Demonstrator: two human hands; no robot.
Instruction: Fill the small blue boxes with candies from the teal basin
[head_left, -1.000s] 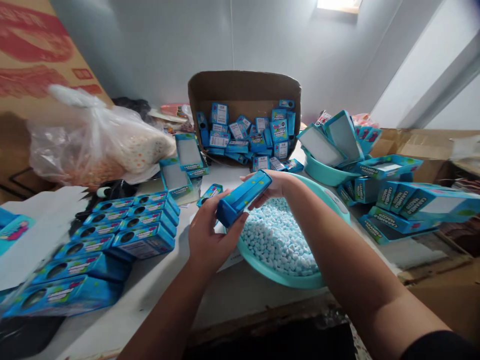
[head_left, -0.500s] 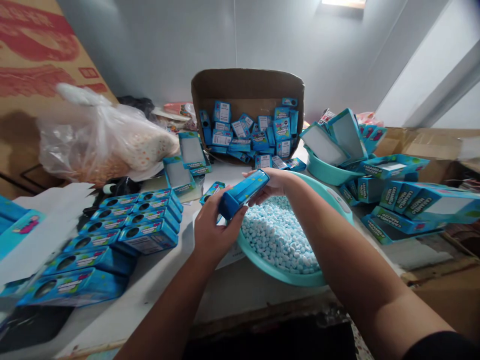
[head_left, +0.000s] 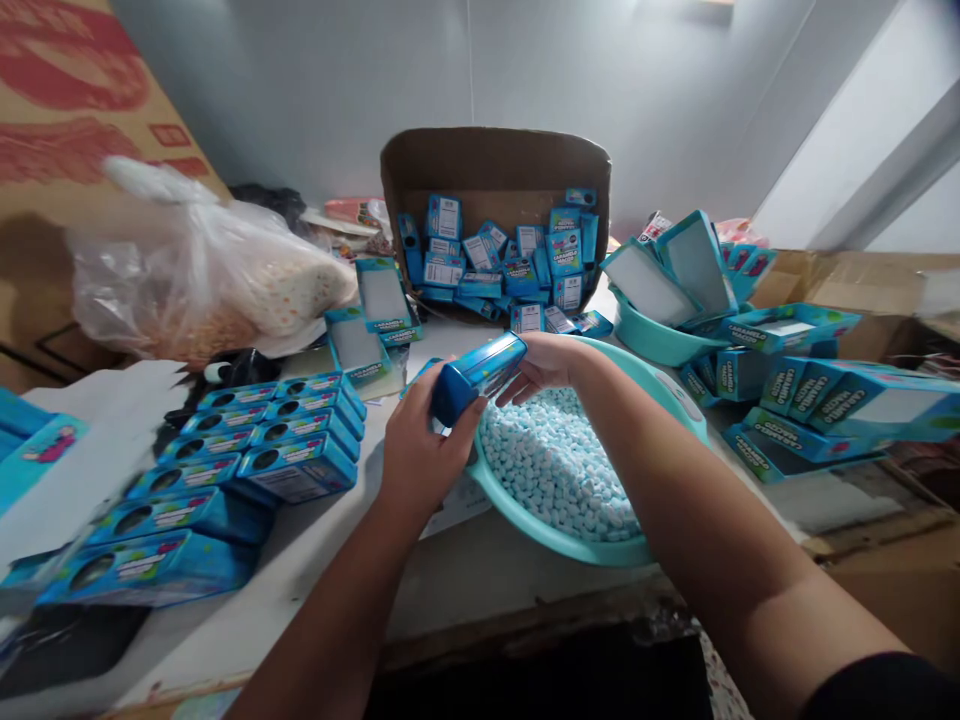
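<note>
My left hand (head_left: 426, 430) grips a small blue candy box (head_left: 480, 375) that slants up to the right. Behind the box's far end, my right hand (head_left: 546, 365) shows its fingers apart, close to the box; whether they touch it is hard to tell. Underneath lies a turquoise tub (head_left: 570, 548) holding many small pale-blue and white candies (head_left: 555, 465). Another blue box lies partly hidden behind my left hand.
Rows of blue boxes (head_left: 300, 465) stand at left. A cardboard box (head_left: 495, 160) at the back holds many small blue boxes. Display trays (head_left: 787, 330) pile up at right, by a second turquoise tub (head_left: 652, 340). A clear plastic bag (head_left: 202, 270) sits back left.
The candy box has shifted slightly left in my left hand. My right hand's fingers have loosened and spread below the box's far end.
</note>
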